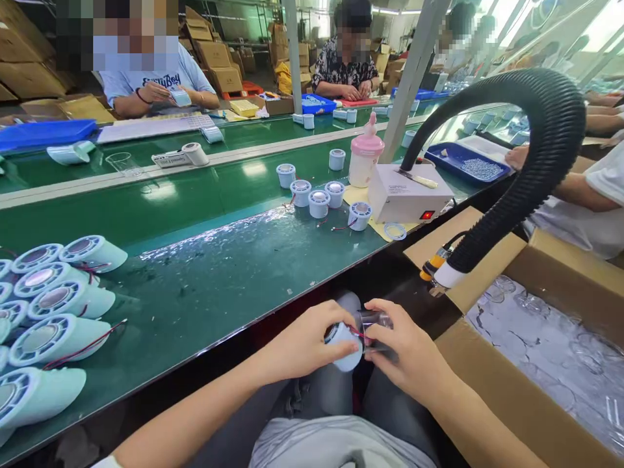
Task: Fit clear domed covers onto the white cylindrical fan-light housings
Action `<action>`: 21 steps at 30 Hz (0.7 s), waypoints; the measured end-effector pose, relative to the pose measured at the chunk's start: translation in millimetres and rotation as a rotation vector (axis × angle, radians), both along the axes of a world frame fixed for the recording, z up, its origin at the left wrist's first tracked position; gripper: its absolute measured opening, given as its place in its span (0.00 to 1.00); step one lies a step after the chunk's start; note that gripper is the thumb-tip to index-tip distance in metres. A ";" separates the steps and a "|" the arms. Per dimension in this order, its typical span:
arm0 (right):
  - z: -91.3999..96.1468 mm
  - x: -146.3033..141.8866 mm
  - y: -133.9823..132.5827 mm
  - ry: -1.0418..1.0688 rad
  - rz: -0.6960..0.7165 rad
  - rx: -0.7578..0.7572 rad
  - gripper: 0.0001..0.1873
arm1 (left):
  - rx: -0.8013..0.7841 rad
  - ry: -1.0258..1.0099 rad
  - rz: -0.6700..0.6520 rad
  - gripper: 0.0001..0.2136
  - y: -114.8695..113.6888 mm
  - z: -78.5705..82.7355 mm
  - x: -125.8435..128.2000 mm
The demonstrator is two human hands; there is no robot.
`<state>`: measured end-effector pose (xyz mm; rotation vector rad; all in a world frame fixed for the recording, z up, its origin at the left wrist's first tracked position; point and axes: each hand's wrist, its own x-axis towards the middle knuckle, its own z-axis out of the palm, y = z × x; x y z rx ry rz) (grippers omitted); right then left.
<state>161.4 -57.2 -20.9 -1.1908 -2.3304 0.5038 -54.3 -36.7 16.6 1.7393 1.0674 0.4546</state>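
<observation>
Over my lap, my left hand (327, 338) is closed round a light-blue round plastic housing (347, 354) with red and dark wires coming from it. My right hand (402, 341) grips a clear plastic cup (376, 320), its open end against the housing. Whether the two parts are joined I cannot tell, as my fingers cover the meeting line. On the bench ahead stand several short light-blue housings with silver discs, the nearest one (359, 216) trailing a wire. More slanted light-blue housings (68, 300) lie in rows at the left.
An open cardboard box (487, 351) of clear cups is at my right. A black hose (550, 130) arches over it from a white machine (409, 192). A pink-lidded bottle (366, 156) stands behind. Co-workers sit across the green bench (219, 273) and at the right.
</observation>
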 end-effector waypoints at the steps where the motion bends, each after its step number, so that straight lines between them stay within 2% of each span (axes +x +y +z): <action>1: 2.3 1.3 -1.6 0.067 0.014 -0.122 0.07 | 0.063 0.018 0.040 0.13 -2.7 0.0 -0.3; 3: 8.5 3.0 -4.3 0.194 0.009 -0.318 0.01 | 0.122 -0.016 0.100 0.23 -6.6 -4.8 -0.7; 5: 14.6 3.5 -5.8 0.301 -0.026 -0.436 0.13 | 0.176 -0.076 0.115 0.32 -8.2 -14.3 -1.1; 7: 18.5 3.4 -5.8 0.391 -0.088 -0.518 0.18 | 0.234 -0.115 0.096 0.34 -7.8 -25.5 -1.9; 11: 19.2 3.9 -2.1 0.563 -0.227 -0.629 0.17 | 0.248 -0.179 0.013 0.33 -5.6 -39.9 -3.1; 15: 16.9 7.6 2.8 0.739 -0.299 -0.764 0.16 | 0.028 -0.278 -0.046 0.33 -7.0 -37.5 -2.4; 17: 15.4 10.0 2.7 0.818 -0.271 -0.813 0.15 | -0.109 -0.319 -0.049 0.32 -9.1 -34.6 -1.8; 19: 13.4 12.4 -0.4 0.794 -0.167 -0.749 0.07 | -0.222 -0.382 -0.015 0.31 -11.5 -33.2 -1.6; 20: 12.1 13.5 -3.1 0.731 -0.111 -0.664 0.08 | -0.269 -0.428 0.012 0.31 -12.6 -33.0 -1.6; 21: 10.6 14.6 -6.2 0.650 -0.068 -0.561 0.15 | -0.312 -0.474 0.038 0.31 -13.6 -33.0 -1.7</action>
